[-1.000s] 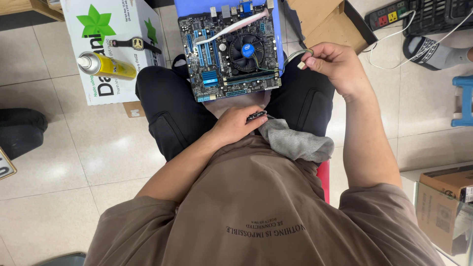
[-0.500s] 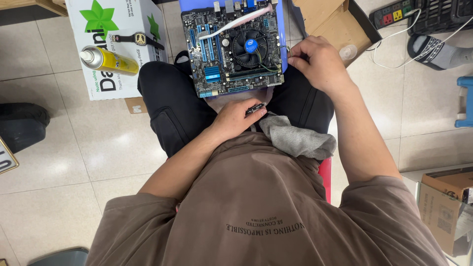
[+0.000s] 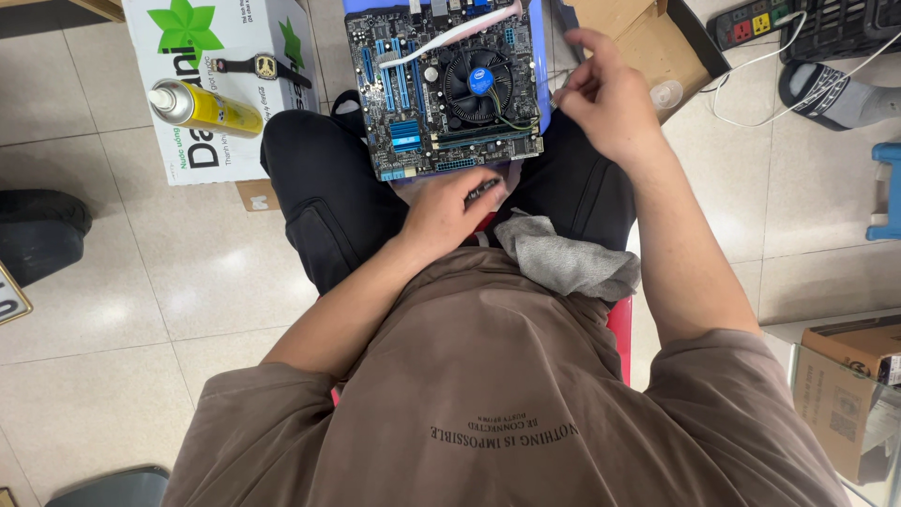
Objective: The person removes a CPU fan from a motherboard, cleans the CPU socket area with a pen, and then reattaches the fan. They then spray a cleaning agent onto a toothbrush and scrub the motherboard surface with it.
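Observation:
A blue computer motherboard (image 3: pixel 413 141) with a round black cooling fan (image 3: pixel 479 83) lies across my knees. My left hand (image 3: pixel 441 211) rests at its near edge, closed on a small dark tool (image 3: pixel 484 191). At the board's right edge is my right hand (image 3: pixel 610 103), fingers curled with the index finger raised; its back hides whatever the fingertips pinch. A grey cloth (image 3: pixel 563 263) lies on my right thigh.
A white cardboard box (image 3: pixel 188 160) at the left carries a yellow spray can (image 3: pixel 202 108) and a wristwatch (image 3: pixel 258 66). An open brown box (image 3: pixel 657 47), a power strip (image 3: pixel 751 21), another person's socked foot (image 3: pixel 835 94) and a blue stool (image 3: pixel 887 188) are at the right.
My right hand has moved left from beside the brown box to the motherboard's right edge. My left hand has stayed at the near edge.

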